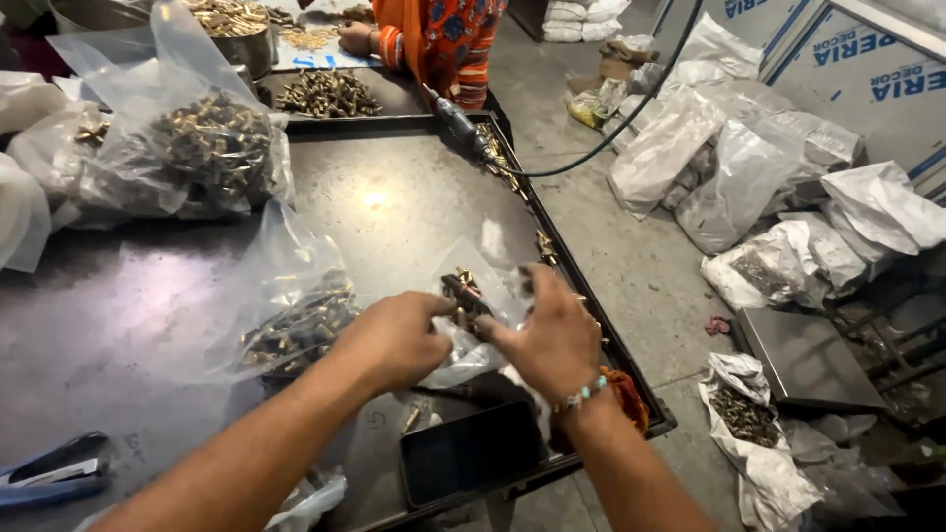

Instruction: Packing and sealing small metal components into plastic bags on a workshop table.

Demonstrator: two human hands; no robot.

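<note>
Clear plastic crinkles between the two hands: a small bag (471, 335) with a few dark metal fittings (461, 293) poking from its top; the left hand (394, 340) has its grip closed on the bag's left side, thumb and fingers pinched on the film; the right hand (552, 335) has fingers curled round the bag's right edge, its grip closed there too, a beaded band (583, 394) on the wrist; the bag sits low over the near right part of the dark metal worktop (394, 197), close to its raised rim.

Just left of the left hand lies a larger clear bag (291, 320) of similar brassy parts, slumped flat; below the hands a black phone (471, 453) rests face up near the front edge; a blue stapler (54, 471) lies at the far left corner; further back a bulging sack (197, 143) of fittings stands on the worktop, and a cabled power tool (458, 123) lies along the right rim; beyond, a second person in an orange sleeve (434, 39) works at a tray of loose parts (325, 94); on the floor to the right, white sacks (749, 167) are heaped, beside a flat weighing scale (803, 355).
</note>
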